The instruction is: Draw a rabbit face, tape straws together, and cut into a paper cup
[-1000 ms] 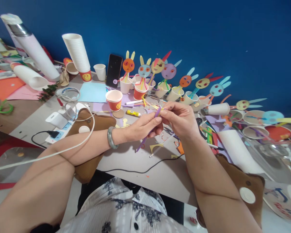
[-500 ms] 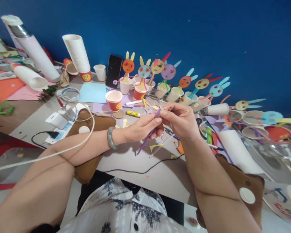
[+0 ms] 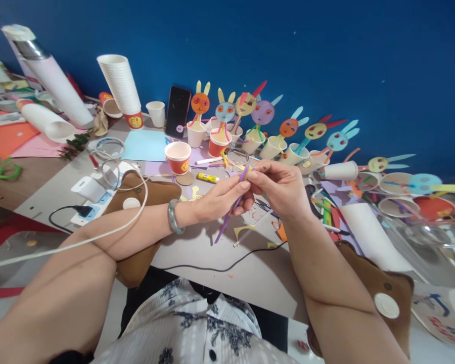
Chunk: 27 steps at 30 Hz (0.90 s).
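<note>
Both hands meet above the middle of the table. A narrow purple paper strip (image 3: 223,229) is pinched in my left hand (image 3: 223,198), its lower end hanging down past the fingers. The thumb and fingers of my right hand (image 3: 282,184) close on the strip's upper end, where a small yellowish bit shows; the fingers hide most of it. Beyond the hands stand a red and white paper cup (image 3: 178,157) and a yellow glue stick (image 3: 208,177). Yellow paper scraps (image 3: 244,231) lie below the hands.
Paper rabbits in cups (image 3: 224,114) line the blue wall. A tall cup stack (image 3: 119,83), a phone (image 3: 177,111) and a thermos (image 3: 53,76) stand further left. A power strip (image 3: 94,202) with cables lies left; a black cable (image 3: 220,269) crosses the front. Markers (image 3: 328,212) lie right.
Hardly anything differs. The fingers shift slightly on the purple strip, and its hanging end has turned a little.
</note>
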Each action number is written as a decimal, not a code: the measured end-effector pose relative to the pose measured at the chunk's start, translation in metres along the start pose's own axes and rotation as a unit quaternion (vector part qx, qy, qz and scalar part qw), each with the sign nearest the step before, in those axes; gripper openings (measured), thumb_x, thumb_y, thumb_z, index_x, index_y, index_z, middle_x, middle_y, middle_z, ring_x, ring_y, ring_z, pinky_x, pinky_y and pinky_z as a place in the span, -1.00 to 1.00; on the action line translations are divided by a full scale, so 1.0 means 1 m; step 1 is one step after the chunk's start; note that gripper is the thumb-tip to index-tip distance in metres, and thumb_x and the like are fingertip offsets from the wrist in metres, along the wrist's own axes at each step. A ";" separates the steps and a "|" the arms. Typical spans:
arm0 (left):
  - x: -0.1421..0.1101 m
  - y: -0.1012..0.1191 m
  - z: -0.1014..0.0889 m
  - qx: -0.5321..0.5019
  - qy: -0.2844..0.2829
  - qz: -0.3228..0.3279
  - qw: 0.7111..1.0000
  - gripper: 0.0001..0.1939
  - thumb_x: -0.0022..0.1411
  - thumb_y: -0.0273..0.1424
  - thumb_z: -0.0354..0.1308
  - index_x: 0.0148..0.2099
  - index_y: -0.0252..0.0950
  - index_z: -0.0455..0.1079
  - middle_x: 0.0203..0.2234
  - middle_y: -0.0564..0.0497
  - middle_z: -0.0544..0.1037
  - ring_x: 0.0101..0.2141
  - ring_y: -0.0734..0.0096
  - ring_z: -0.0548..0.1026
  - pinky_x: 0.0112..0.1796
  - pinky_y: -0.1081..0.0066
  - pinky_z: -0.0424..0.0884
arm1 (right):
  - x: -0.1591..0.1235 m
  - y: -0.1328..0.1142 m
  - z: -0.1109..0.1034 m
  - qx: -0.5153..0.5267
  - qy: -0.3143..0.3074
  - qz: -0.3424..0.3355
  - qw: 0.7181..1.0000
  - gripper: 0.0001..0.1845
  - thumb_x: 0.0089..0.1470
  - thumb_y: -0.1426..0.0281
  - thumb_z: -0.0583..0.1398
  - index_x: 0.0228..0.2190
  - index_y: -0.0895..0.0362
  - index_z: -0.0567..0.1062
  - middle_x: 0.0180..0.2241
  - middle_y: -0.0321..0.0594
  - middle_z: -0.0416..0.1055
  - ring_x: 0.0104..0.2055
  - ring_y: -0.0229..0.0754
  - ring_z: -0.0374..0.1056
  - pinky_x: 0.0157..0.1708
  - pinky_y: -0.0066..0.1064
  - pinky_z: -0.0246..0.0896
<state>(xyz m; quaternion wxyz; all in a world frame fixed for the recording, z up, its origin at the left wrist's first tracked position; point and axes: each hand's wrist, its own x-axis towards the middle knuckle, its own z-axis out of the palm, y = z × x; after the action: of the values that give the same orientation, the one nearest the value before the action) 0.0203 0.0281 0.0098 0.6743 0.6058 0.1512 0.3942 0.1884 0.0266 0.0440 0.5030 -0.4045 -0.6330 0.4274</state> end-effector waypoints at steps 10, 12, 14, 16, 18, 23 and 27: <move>0.000 0.000 0.000 -0.010 0.007 -0.024 1.000 -0.52 0.42 0.08 0.03 -0.21 -0.28 0.21 -0.51 0.14 0.42 -0.61 0.66 0.33 -0.59 0.54 0.28 | 0.001 -0.004 0.003 -0.058 0.030 -0.026 0.998 -0.60 0.03 0.04 0.44 -0.52 0.10 0.60 -0.60 -0.32 0.36 -0.55 -0.30 0.26 -0.53 -0.40 0.24; 0.000 0.001 0.001 -0.009 0.007 -0.024 1.000 -0.52 0.43 0.07 0.02 -0.21 -0.28 0.21 -0.51 0.14 0.42 -0.61 0.66 0.33 -0.58 0.54 0.28 | 0.000 -0.005 0.004 -0.055 0.033 -0.024 0.998 -0.61 0.02 0.04 0.44 -0.52 0.10 0.60 -0.60 -0.33 0.35 -0.56 -0.30 0.26 -0.54 -0.40 0.24; 0.000 0.001 0.001 -0.010 0.007 -0.024 1.000 -0.53 0.43 0.07 0.02 -0.21 -0.28 0.21 -0.51 0.14 0.42 -0.61 0.66 0.33 -0.59 0.54 0.27 | 0.000 -0.005 0.005 -0.048 0.036 -0.023 0.998 -0.62 0.01 0.05 0.45 -0.51 0.10 0.60 -0.60 -0.33 0.35 -0.55 -0.30 0.26 -0.55 -0.41 0.23; 0.000 0.001 0.001 -0.012 0.007 -0.022 1.000 -0.53 0.43 0.07 0.02 -0.22 -0.28 0.21 -0.51 0.14 0.42 -0.61 0.66 0.33 -0.59 0.54 0.27 | 0.000 -0.005 0.005 -0.039 0.035 -0.023 0.998 -0.62 0.01 0.06 0.45 -0.50 0.10 0.60 -0.59 -0.33 0.35 -0.54 -0.30 0.27 -0.55 -0.41 0.22; -0.001 0.002 0.002 -0.012 0.007 -0.021 1.000 -0.52 0.43 0.07 0.02 -0.23 -0.27 0.21 -0.51 0.13 0.42 -0.61 0.66 0.33 -0.59 0.54 0.27 | -0.001 -0.005 0.006 -0.036 0.033 -0.022 0.999 -0.62 0.02 0.06 0.45 -0.51 0.10 0.60 -0.59 -0.33 0.35 -0.54 -0.30 0.27 -0.54 -0.41 0.22; -0.001 0.001 0.001 -0.013 0.011 -0.025 1.000 -0.51 0.42 0.09 0.03 -0.22 -0.28 0.21 -0.50 0.13 0.42 -0.61 0.66 0.34 -0.59 0.54 0.28 | 0.000 -0.004 0.006 -0.041 0.035 -0.024 0.998 -0.60 0.01 0.05 0.45 -0.53 0.10 0.58 -0.61 -0.34 0.33 -0.56 -0.31 0.23 -0.55 -0.41 0.18; -0.001 0.000 0.001 -0.017 0.009 -0.024 1.000 -0.50 0.42 0.09 0.03 -0.21 -0.28 0.21 -0.50 0.13 0.42 -0.61 0.66 0.34 -0.60 0.55 0.28 | 0.000 -0.004 0.005 -0.031 0.028 -0.020 0.999 -0.61 0.02 0.07 0.45 -0.52 0.11 0.58 -0.61 -0.35 0.33 -0.57 -0.33 0.23 -0.54 -0.42 0.18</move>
<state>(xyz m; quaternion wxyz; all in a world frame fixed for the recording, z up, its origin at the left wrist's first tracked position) 0.0204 0.0270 0.0101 0.6922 0.5872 0.1653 0.3856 0.1832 0.0246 0.0467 0.5162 -0.4189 -0.6394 0.3862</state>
